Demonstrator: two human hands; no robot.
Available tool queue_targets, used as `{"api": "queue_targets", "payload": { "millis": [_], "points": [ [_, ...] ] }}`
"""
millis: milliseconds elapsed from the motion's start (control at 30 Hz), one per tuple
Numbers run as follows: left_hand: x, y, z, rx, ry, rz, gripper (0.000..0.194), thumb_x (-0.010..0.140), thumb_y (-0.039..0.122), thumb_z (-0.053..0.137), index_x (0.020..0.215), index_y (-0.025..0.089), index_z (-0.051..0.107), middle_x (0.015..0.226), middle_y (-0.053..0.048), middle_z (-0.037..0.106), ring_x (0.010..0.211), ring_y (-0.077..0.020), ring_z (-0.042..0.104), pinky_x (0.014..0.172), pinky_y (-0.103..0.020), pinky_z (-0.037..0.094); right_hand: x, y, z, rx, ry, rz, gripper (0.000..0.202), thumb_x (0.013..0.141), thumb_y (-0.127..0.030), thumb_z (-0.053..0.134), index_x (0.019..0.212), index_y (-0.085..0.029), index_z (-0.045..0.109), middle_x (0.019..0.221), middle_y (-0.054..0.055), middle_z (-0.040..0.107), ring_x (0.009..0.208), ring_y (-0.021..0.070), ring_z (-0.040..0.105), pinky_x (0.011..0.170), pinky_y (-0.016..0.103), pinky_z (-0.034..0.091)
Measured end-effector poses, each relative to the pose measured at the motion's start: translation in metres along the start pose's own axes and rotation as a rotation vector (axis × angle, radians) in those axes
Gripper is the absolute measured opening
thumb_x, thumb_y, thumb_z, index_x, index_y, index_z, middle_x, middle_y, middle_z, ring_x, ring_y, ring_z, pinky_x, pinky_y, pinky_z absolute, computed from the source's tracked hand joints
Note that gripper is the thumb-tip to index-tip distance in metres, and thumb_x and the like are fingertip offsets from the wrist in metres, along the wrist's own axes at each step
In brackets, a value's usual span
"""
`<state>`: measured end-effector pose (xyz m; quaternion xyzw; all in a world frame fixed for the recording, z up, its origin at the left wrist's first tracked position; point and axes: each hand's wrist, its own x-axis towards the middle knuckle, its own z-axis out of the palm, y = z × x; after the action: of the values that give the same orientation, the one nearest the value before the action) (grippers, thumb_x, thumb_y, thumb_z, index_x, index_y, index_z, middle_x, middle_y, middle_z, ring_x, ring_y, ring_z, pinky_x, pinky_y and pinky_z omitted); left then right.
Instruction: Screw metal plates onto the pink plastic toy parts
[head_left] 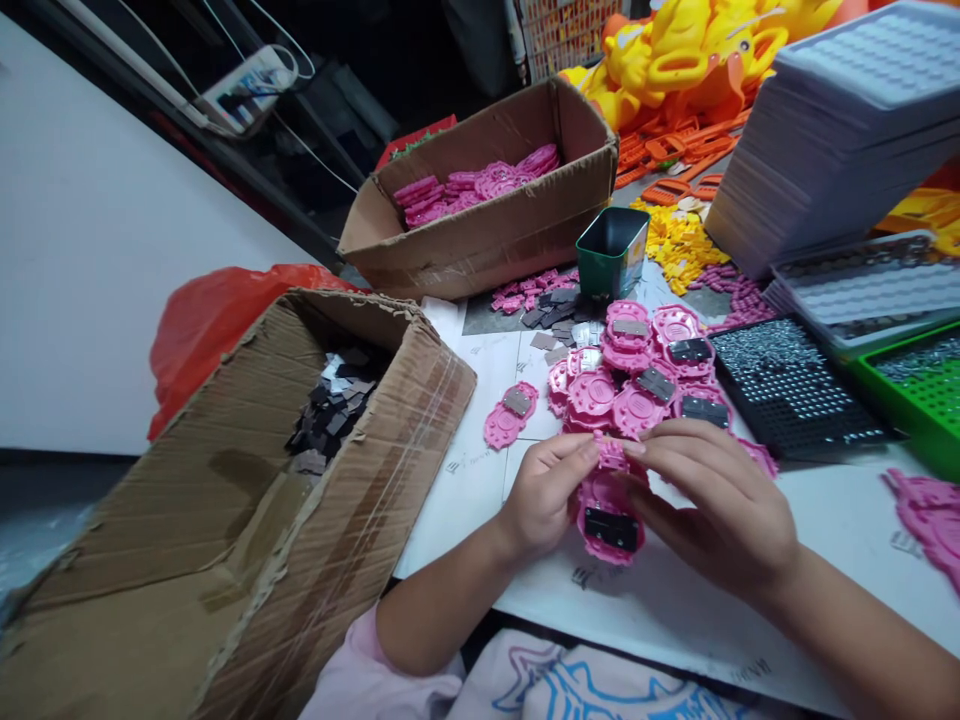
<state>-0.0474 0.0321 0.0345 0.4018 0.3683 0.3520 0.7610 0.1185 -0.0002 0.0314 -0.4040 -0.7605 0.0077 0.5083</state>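
Above the white tabletop I hold a pink plastic housing (609,495) with a black rectangular plate fixed to its lower end. My left hand (546,490) pinches its upper left edge between thumb and fingers. From the other side, my right hand (716,495) closes on the upper right edge, its fingertips partly hiding the top. Just beyond my hands lies a pile of similar pink housings (592,393), some with black or grey plates. One loose pink housing (511,414) with a grey plate rests left of the pile.
On the left stands an open carton (442,400) holding dark flat pieces. Behind are a carton of pink parts (487,255) and a green container (611,255). To the right are a black tray of small metal pieces (795,390), a green tray (919,400) and stacked white trays (832,150).
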Motion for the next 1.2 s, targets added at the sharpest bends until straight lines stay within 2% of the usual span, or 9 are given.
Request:
{"api": "queue_targets", "payload": {
  "millis": [167,333,433,567,667,867,1000,1200],
  "points": [
    [0.000,0.000,-0.003,0.021,-0.029,0.009,0.031,0.083,0.037,0.063,0.068,0.010,0.064,0.061,0.000,0.054,0.054,-0.0067,0.043,0.053,-0.020,0.033,-0.002,0.000,0.002,-0.027,-0.014,-0.031,0.031,0.076,-0.008,0.064,0.105,-0.010,0.053,0.094,0.008,0.059,0.093,0.0158,0.052,0.081,0.032,0.049],
    [-0.001,-0.003,-0.004,0.042,-0.007,0.045,0.024,0.083,0.036,0.063,0.087,0.012,0.069,0.075,-0.004,0.064,0.068,-0.0111,0.055,0.067,-0.023,0.041,-0.001,0.003,0.001,-0.043,-0.022,-0.021,0.030,0.077,-0.009,0.063,0.106,-0.010,0.053,0.093,0.008,0.059,0.092,0.0154,0.053,0.080,0.031,0.049],
    [-0.001,-0.004,-0.004,0.062,0.035,0.056,0.024,0.081,0.037,0.065,0.083,0.013,0.068,0.074,-0.003,0.064,0.065,-0.0104,0.055,0.065,-0.022,0.041,-0.001,0.002,0.003,-0.061,-0.033,-0.036,0.029,0.079,-0.010,0.062,0.107,-0.012,0.054,0.092,0.007,0.060,0.092,0.0149,0.053,0.079,0.031,0.048],
    [-0.003,0.000,-0.001,0.103,0.025,0.058,0.026,0.076,0.039,0.069,0.079,0.014,0.068,0.077,-0.004,0.067,0.067,-0.0120,0.059,0.066,-0.022,0.045,-0.002,-0.004,0.008,-0.060,-0.031,-0.056,0.030,0.079,-0.010,0.062,0.107,-0.012,0.054,0.091,0.006,0.060,0.090,0.0147,0.054,0.079,0.031,0.047],
    [-0.004,0.003,0.002,0.135,0.009,0.041,0.028,0.078,0.041,0.067,0.077,0.013,0.067,0.071,-0.003,0.066,0.063,-0.0117,0.059,0.062,-0.021,0.046,-0.003,-0.007,0.008,-0.039,-0.020,-0.027,0.034,0.078,-0.010,0.064,0.109,-0.012,0.052,0.090,0.006,0.059,0.091,0.0145,0.054,0.080,0.031,0.047],
    [-0.003,0.005,0.004,-0.068,-0.047,-0.032,0.033,0.074,0.043,0.071,0.075,0.012,0.062,0.062,-0.002,0.063,0.053,-0.0091,0.059,0.051,-0.017,0.047,0.003,-0.009,-0.002,0.056,-0.011,-0.009,0.030,0.081,-0.015,0.062,0.107,-0.009,0.048,0.093,0.009,0.058,0.093,0.0159,0.053,0.079,0.030,0.049],
    [-0.002,0.003,0.001,-0.237,-0.099,-0.062,0.034,0.076,0.045,0.069,0.076,0.012,0.058,0.054,-0.001,0.060,0.042,-0.0091,0.056,0.042,-0.017,0.047,0.004,-0.010,-0.005,0.072,-0.002,-0.039,0.029,0.080,-0.012,0.059,0.107,-0.007,0.048,0.093,0.010,0.058,0.094,0.0171,0.053,0.079,0.031,0.049],
    [-0.005,0.005,-0.001,-0.262,-0.111,-0.085,0.037,0.079,0.047,0.065,0.077,0.012,0.055,0.050,0.000,0.058,0.035,-0.0066,0.052,0.037,-0.013,0.045,0.005,-0.011,-0.002,0.113,-0.016,-0.068,0.022,0.081,-0.011,0.056,0.102,-0.009,0.049,0.091,0.009,0.058,0.092,0.0154,0.053,0.078,0.030,0.049]
  ]
}}
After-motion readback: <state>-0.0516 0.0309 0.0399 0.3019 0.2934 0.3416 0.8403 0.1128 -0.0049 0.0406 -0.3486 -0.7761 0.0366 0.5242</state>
